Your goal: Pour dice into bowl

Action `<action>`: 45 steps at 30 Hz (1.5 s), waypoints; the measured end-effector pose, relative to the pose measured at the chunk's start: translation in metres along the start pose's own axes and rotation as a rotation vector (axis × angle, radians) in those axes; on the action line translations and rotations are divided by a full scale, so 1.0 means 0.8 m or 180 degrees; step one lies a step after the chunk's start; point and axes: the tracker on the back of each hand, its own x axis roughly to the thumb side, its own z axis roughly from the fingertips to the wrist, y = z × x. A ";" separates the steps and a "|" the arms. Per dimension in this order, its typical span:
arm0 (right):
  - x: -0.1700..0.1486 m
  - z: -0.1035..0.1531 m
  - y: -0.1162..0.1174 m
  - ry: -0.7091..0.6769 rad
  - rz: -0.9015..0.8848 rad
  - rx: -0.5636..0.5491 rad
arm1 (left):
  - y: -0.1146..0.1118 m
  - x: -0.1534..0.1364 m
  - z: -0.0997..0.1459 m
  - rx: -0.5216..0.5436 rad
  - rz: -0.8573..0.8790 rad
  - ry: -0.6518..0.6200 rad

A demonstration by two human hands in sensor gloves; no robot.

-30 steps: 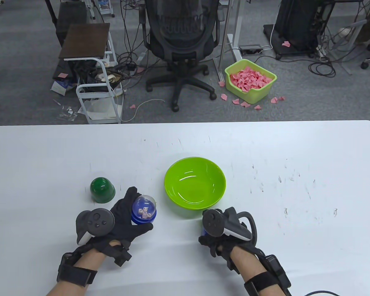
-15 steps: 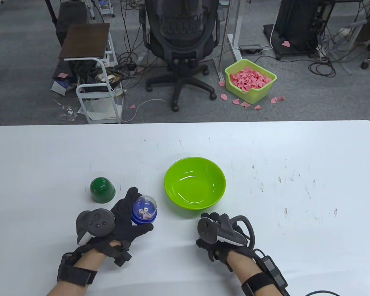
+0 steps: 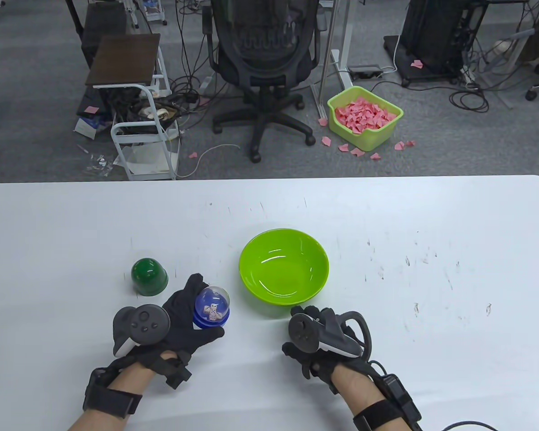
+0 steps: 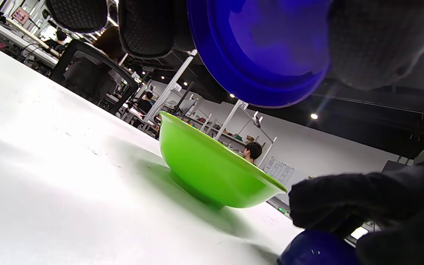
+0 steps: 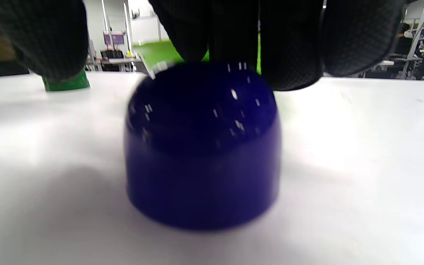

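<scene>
From above, the left hand (image 3: 179, 321) cupped a blue-based clear dome (image 3: 211, 308) of white dice (image 3: 212, 311), lifted off the table (image 3: 431, 233) just left of the green bowl (image 3: 284, 266). Only the right wrist view revealed a dark blue cap (image 5: 201, 147) standing under the right hand (image 3: 316, 341), fingers (image 5: 289, 44) at its top; whether they gripped it was unclear. No legible writing appeared.

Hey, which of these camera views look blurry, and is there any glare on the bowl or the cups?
Right wrist view: the blue cup is soft and smeared, speckled with small highlights. Left wrist view: the green bowl is sharp and evenly lit; the blue base held close above it is blurred. Table view: sharp, with white reflections inside the bowl and a highlight on the green cup.
</scene>
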 end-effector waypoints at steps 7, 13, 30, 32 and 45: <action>0.012 0.000 -0.035 -0.0152 -0.0413 -0.0514 | -0.005 0.005 0.000 -0.0050 -0.0058 -0.0056; 0.027 -0.014 -0.053 -0.0338 -0.0976 -0.0927 | -0.009 0.009 0.000 -0.0102 -0.0114 -0.0091; 0.099 -0.045 -0.039 -0.0671 -0.1403 -0.0772 | -0.017 0.033 0.004 -0.0148 -0.0284 -0.0360; 0.100 -0.040 -0.039 -0.0674 -0.1309 -0.0804 | -0.018 0.036 0.004 -0.0164 -0.0274 -0.0394; 0.098 -0.023 -0.039 -0.0813 -0.1289 -0.0888 | -0.020 0.053 0.007 -0.0199 -0.0457 -0.0610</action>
